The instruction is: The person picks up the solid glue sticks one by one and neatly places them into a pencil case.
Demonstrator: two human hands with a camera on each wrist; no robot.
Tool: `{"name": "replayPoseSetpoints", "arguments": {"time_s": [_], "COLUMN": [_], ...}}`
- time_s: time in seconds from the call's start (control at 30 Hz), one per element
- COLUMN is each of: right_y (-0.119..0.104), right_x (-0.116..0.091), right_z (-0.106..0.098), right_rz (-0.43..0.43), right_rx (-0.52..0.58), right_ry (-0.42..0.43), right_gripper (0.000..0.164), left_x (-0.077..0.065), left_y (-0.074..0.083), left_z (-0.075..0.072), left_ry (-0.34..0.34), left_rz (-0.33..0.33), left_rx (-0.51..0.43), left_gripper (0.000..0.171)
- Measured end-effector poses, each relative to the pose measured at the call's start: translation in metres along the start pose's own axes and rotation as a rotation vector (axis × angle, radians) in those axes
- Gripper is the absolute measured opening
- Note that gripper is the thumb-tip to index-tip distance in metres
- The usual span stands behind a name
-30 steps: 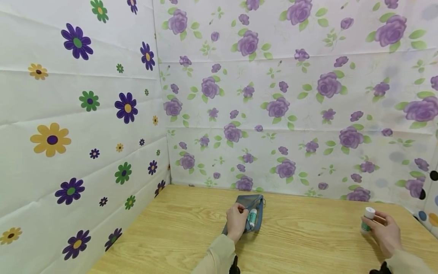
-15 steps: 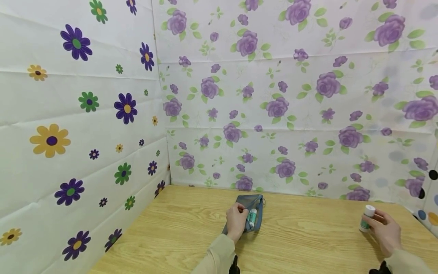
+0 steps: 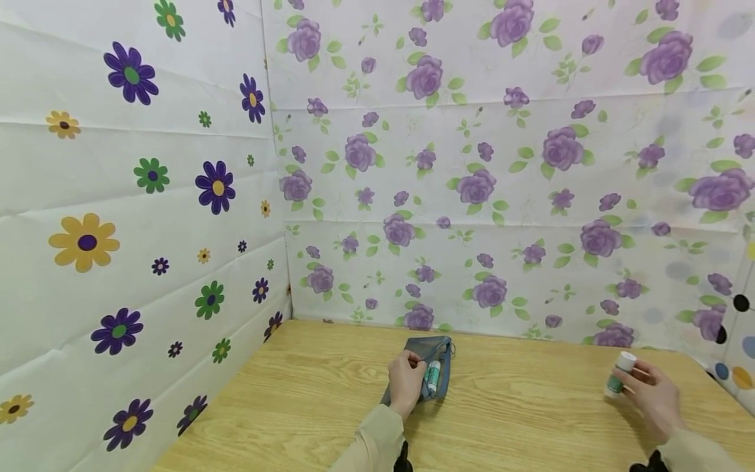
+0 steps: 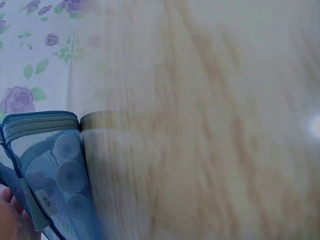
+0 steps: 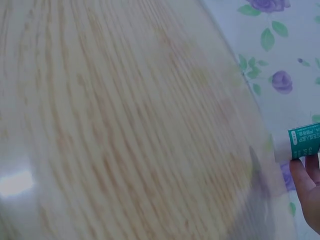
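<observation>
My left hand (image 3: 406,383) holds the edge of a blue mesh zip pouch (image 3: 421,345) on the table. The pouch gapes, and a glue stick (image 3: 434,377) with a green label shows in its opening. Through the mesh (image 4: 30,125) in the left wrist view, several round white ends (image 4: 71,177) appear. Over to the right, my right hand (image 3: 651,393) grips another glue stick (image 3: 619,377), white cap up and leaning to the right. Its green label (image 5: 305,140) is turned to the right wrist camera, with the fingers (image 5: 301,177) against it.
A light wood-grain table (image 3: 519,406) stretches between the two hands. Behind it hangs a white sheet with purple roses (image 3: 478,187). Another sheet with daisies (image 3: 88,241) closes off the left side.
My right hand has moved a little to the left with the glue stick, which leans more than before. The left hand stays at the pouch.
</observation>
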State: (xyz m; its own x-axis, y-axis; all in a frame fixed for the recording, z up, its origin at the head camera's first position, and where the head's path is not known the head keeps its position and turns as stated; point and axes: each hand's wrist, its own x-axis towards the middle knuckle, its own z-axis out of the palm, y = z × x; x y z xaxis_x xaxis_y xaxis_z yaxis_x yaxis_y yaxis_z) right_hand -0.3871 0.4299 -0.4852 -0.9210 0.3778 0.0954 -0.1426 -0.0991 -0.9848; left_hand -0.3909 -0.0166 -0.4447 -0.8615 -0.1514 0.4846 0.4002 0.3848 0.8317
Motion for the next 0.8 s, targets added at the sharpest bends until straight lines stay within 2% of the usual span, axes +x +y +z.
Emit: {"name": "replayPoseSetpoints", "arguments": {"time_s": [0.07, 0.17, 0.27, 0.5, 0.8], "right_y": [-0.001, 0.010, 0.014, 0.009, 0.010], "right_x": [-0.002, 0.010, 0.015, 0.009, 0.006], "right_z": [0.004, 0.002, 0.005, 0.022, 0.042], "right_rz": [-0.011, -0.014, -0.020, -0.006, -0.005], "right_rx": [0.028, 0.069, 0.046, 0.001, 0.108], "right_ry": [-0.025, -0.044, -0.056, -0.107, -0.162], "right_gripper": [0.051, 0.051, 0.054, 0.057, 0.052], "left_x": [0.000, -0.001, -0.001, 0.000, 0.000], "left_y": [0.000, 0.000, -0.001, -0.001, -0.002], "left_z": [0.000, 0.000, 0.000, 0.001, 0.001], "left_ry": [0.000, 0.003, 0.004, 0.005, 0.011], "left_rz": [0.001, 0.003, 0.008, 0.013, 0.003], "left_rx": [0.002, 0.006, 0.005, 0.001, 0.002], "left_gripper": [0.010, 0.010, 0.010, 0.009, 0.010]}}
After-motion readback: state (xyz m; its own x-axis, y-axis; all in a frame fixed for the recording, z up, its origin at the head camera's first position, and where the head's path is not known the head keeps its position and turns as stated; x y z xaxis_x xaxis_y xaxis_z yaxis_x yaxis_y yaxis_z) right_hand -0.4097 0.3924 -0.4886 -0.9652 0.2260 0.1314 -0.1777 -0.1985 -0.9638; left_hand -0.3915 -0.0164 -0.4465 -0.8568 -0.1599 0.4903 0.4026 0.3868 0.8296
